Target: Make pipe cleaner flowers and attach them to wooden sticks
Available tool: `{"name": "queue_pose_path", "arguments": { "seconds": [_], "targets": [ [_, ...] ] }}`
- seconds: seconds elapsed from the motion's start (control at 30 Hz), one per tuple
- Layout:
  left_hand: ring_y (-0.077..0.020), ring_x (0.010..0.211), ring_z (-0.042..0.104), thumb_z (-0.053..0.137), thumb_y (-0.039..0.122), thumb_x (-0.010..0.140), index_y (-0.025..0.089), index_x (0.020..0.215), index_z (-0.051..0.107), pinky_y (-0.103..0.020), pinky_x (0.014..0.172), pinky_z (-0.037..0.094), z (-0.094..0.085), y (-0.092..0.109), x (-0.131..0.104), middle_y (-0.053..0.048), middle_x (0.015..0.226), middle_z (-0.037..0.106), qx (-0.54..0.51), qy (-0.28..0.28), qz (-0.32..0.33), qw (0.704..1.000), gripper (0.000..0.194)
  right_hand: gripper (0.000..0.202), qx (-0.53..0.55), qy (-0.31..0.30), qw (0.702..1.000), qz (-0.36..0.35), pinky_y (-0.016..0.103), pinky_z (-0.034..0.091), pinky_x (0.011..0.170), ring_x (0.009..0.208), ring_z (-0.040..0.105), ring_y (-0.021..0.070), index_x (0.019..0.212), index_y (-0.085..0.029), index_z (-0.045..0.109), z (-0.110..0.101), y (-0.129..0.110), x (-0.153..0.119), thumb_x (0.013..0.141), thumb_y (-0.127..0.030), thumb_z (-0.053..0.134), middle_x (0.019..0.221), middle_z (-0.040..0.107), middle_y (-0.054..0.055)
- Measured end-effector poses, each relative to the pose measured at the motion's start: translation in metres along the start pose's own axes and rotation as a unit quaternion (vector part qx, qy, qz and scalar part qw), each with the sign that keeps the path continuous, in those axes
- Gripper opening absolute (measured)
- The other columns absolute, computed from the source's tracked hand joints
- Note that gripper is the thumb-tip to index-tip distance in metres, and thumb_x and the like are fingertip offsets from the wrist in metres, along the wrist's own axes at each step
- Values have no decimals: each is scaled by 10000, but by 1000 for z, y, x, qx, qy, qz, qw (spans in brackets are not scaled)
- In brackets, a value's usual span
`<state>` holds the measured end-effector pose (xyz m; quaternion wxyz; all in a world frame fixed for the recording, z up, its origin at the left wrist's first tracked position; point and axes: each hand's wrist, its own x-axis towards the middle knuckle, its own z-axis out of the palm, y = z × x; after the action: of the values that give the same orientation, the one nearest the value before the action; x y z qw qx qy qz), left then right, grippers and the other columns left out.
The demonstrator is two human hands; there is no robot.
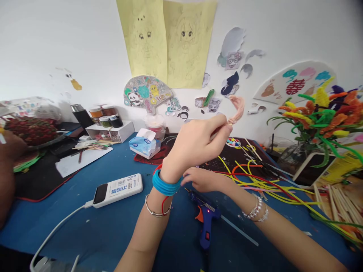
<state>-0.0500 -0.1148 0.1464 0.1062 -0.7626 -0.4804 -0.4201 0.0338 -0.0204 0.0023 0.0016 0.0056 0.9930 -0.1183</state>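
My left hand [200,141] is raised in the middle, its thumb and forefinger pinched on a small pink fuzzy curved piece [238,109] that points up and to the right. Lower and behind it, my right hand [200,179] hangs over the table with its fingers loosely curved; part of it sits behind the left wrist, and nothing shows between its fingers. Just below the right hand lies a blue glue gun [208,221] with an orange trigger, a lit red light and a clear glue stick out of its back.
Yellow, red and green pipe cleaners [272,185] spread at right, near a phone [313,169] and a flower vase [295,155]. A power bank [117,190], tissue pack [145,143] and white paper [82,160] lie left. Another person's arm [7,170] is at far left.
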Motion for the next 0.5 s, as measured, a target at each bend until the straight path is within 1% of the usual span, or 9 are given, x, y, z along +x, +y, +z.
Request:
{"name": "queue_pose_path", "arguments": {
  "seconds": [0.03, 0.07, 0.17, 0.2, 0.27, 0.3, 0.33, 0.43, 0.5],
  "targets": [
    [-100, 484, 377, 351, 263, 880, 191, 639, 404, -246, 505, 298, 0, 0, 0, 31, 544, 414, 0, 0, 0, 1000, 257, 485, -4, -12, 1000, -6, 326, 406, 841, 972, 510, 196, 1041, -197, 614, 0, 0, -1, 661, 28, 414, 1029, 580, 75],
    [-101, 486, 381, 350, 262, 880, 191, 641, 406, -246, 507, 300, 0, 0, 0, 31, 544, 415, 1, 0, -1, 1000, 256, 498, -8, -13, 1000, -3, 328, 410, 834, 967, 512, 199, 1069, -188, 597, 1, -1, -1, 656, 26, 421, 1035, 579, 82],
    [-102, 488, 390, 342, 265, 882, 191, 646, 414, -247, 510, 302, 1, 1, 0, 31, 543, 415, 4, -1, 0, 1000, 257, 648, -9, 28, 999, 17, 345, 405, 852, 1016, 491, 212, 1258, -155, 435, 4, -1, -1, 637, 30, 439, 1118, 536, 119],
    [-103, 487, 391, 340, 268, 883, 191, 648, 416, -247, 509, 301, 1, 1, 0, 32, 542, 415, 5, -1, 0, 1000, 259, 635, -8, 27, 1000, 12, 342, 401, 859, 1028, 486, 209, 1238, -165, 459, 5, -1, 0, 636, 35, 442, 1121, 533, 113],
    [-102, 485, 390, 337, 273, 885, 192, 652, 418, -247, 506, 299, 1, 1, 0, 33, 542, 414, 7, -3, -2, 1000, 260, 529, -8, 3, 1000, -11, 330, 393, 869, 1027, 486, 198, 1093, -194, 580, 8, 0, 1, 641, 46, 444, 1081, 553, 85],
    [-102, 484, 388, 336, 274, 886, 192, 655, 419, -247, 504, 298, 0, 1, 0, 34, 543, 414, 7, -4, -4, 1000, 259, 500, -8, -3, 1000, -17, 328, 390, 872, 1028, 485, 197, 1049, -196, 604, 9, 1, 1, 643, 49, 445, 1070, 558, 80],
    [-101, 483, 386, 336, 275, 886, 193, 657, 419, -247, 504, 297, 0, 1, 0, 34, 544, 414, 8, -6, -5, 1000, 257, 512, -9, 2, 1000, -18, 332, 387, 879, 1039, 479, 199, 1067, -192, 595, 11, 2, 2, 642, 51, 447, 1082, 553, 84],
    [-102, 480, 381, 334, 272, 885, 194, 657, 420, -247, 501, 297, 0, 1, 0, 33, 544, 415, 8, -8, -5, 1000, 256, 641, -11, 46, 999, 0, 356, 373, 901, 1088, 446, 209, 1231, -182, 471, 12, 4, 3, 636, 53, 444, 1168, 504, 108],
    [-103, 481, 381, 336, 270, 884, 194, 650, 416, -248, 501, 300, 1, 1, 0, 31, 542, 417, 8, -7, -5, 1000, 259, 609, -12, 33, 999, -7, 355, 370, 904, 1085, 448, 203, 1182, -208, 522, 10, 4, 3, 638, 54, 446, 1168, 505, 93]
  ]
}}
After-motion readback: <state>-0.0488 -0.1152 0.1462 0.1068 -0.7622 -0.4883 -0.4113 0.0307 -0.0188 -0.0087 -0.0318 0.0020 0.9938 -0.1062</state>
